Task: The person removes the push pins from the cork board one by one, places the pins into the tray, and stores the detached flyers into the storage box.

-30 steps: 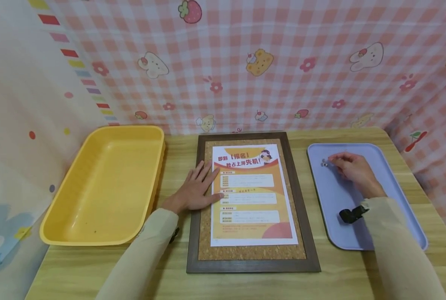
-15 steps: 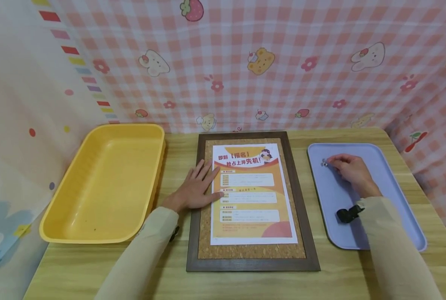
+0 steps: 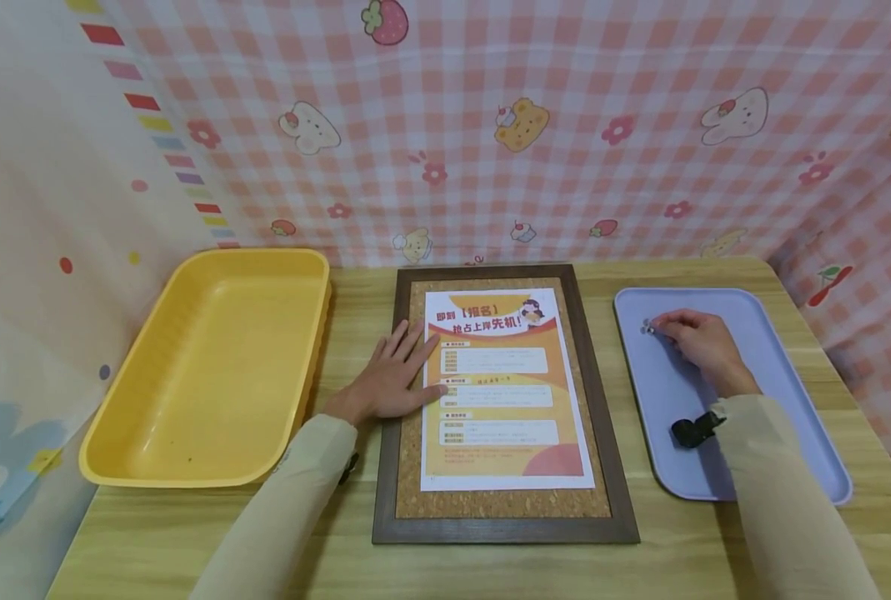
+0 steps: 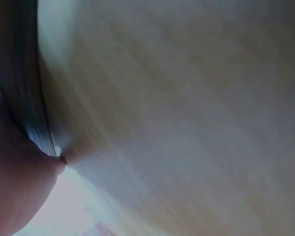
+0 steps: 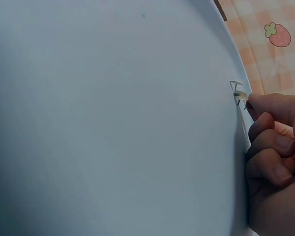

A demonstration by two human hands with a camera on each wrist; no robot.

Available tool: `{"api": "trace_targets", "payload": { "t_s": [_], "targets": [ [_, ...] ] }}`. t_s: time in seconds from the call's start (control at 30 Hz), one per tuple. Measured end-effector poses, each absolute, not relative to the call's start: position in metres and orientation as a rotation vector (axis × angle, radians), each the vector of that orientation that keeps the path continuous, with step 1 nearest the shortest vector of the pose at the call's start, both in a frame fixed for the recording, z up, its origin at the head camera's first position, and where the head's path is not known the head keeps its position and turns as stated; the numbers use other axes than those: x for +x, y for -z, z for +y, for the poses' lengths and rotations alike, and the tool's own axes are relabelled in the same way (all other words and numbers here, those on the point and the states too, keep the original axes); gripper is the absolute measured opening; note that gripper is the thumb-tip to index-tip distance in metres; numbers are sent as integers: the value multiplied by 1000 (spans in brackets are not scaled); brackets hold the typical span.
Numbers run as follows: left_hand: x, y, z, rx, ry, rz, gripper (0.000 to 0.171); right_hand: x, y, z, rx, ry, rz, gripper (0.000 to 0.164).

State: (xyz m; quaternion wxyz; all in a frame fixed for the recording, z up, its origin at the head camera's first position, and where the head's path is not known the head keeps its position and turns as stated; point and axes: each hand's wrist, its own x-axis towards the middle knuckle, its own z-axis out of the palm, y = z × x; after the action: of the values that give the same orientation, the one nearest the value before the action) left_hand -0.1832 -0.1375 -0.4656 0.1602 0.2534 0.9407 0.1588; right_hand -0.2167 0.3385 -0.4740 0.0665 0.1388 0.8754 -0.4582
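Cork fills the dark wooden frame lying flat in front of me, and a printed orange and white flyer lies on the cork, square to the frame. My left hand rests at about nine o'clock of the flyer, fingers straight and spread, fingertips pressing its left edge and the palm over the frame's side. I judge it lies so to keep the sheet from sliding on the cork. The left wrist view is too close and blurred to add more than the frame's dark edge against the wooden table.

At three o'clock from the frame lies a pale lavender tray. My right hand sits on its far half, fingers curled, and the tips of thumb and forefinger close on small metal thumbtacks at the hand's ten o'clock in the head view. The right wrist view shows one tack with its pin standing up just beside my fingertip; whether I have it firmly pinched or only touch it, I cannot tell for sure, though the fingers are drawn together around it. The tacks lie near the tray's far-left corner, a sensible place to keep sharp bits gathered.

At nine o'clock from the frame sits a deep yellow bin, nothing large in it. Pink checked cloth with cartoon animals hangs behind.
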Motion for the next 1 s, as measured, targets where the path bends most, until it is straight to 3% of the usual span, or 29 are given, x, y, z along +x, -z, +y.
{"api": "trace_targets", "payload": {
  "t_s": [1.0],
  "targets": [
    [-185, 470, -139, 708, -439, 2683, 85, -215, 466, 335, 461, 1404, 2633, 43]
  ]
}}
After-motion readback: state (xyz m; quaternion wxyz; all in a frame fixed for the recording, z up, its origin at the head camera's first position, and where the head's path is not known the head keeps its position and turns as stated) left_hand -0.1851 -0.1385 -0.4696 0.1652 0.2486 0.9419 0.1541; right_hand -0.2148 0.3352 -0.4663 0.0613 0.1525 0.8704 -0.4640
